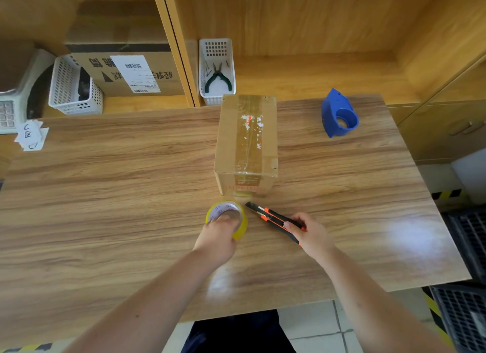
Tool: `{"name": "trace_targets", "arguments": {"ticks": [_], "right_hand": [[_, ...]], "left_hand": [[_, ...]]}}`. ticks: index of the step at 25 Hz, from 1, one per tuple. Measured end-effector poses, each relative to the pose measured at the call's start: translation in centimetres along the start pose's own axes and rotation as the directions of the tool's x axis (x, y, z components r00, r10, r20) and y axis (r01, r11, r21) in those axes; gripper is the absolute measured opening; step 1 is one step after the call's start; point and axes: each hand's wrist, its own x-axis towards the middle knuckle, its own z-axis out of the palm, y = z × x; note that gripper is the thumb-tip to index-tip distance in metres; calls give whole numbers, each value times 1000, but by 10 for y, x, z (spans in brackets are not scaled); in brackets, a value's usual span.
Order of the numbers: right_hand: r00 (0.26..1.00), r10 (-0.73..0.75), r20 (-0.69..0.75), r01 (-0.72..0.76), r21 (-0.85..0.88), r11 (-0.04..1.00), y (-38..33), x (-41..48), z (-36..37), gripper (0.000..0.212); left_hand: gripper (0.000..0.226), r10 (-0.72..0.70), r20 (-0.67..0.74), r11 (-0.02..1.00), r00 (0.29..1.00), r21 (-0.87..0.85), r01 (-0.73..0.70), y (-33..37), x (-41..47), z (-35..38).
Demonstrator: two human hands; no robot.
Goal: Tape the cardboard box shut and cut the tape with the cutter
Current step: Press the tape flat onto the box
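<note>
Wooden table (105, 168) bears taped cardboard box (246, 142); left hand (218, 237) grips yellow tape roll (227, 217), right hand (311, 234) clasps orange-black cutter (273, 218).

A wood-grain table (131, 181) fills the view, with glare patches near its front edge. Behind it runs a wooden shelf (302, 73) backed by panelled wall (289, 18), split by an upright post (176, 50). Off the right edge stands a cabinet (441, 131) with drawer handles. Below the front edge lies pale tiled floor (315, 329) with yellow-black hazard tape (447, 194).
</note>
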Motion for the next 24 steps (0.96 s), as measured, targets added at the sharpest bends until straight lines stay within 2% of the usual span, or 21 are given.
{"name": "trace_targets", "arguments": {"ticks": [3, 7, 10, 13, 15, 16, 17, 19, 22, 24], "right_hand": [[1000, 18, -21, -19, -26, 999, 3, 3, 7, 12], [999, 49, -4, -49, -8, 999, 3, 4, 10, 8], [999, 38, -5, -38, -93, 995, 5, 5, 10, 26], [1000, 18, 14, -15, -202, 979, -2, 7, 2, 41], [997, -77, -11, 74, -193, 978, -19, 4, -9, 60], [983, -182, -31, 172, -202, 964, -31, 4, -15, 70], [950, -308, -47, 290, -228, 930, -45, 3, -20, 78], [855, -517, -30, 477, -341, 810, -77, 4, -25, 80], [770, -631, 96, 566, -559, 606, -115, 13, -16, 70], [748, -652, 127, 559, -650, 515, -123, 24, -5, 69]], "left_hand": [[33, 32, 64, 985, 997, 168, -43, -1, -3, 10], [35, 41, 73, 981, 997, 186, -54, -1, -6, 16], [37, 32, -64, 999, 997, 26, -30, -5, -7, 7], [43, -113, -261, 974, 959, -220, 55, -15, -5, -10], [62, -187, -353, 941, 917, -332, 65, -21, -1, -29], [74, -171, -387, 941, 906, -337, 34, -22, 2, -39], [84, -113, -419, 959, 901, -285, -13, -22, 7, -50], [92, 78, -441, 994, 894, -34, -104, -14, 19, -70], [85, 292, -347, 929, 891, 325, -178, 4, 39, -92], [83, 317, -271, 875, 909, 452, -170, 11, 50, -95]]}}
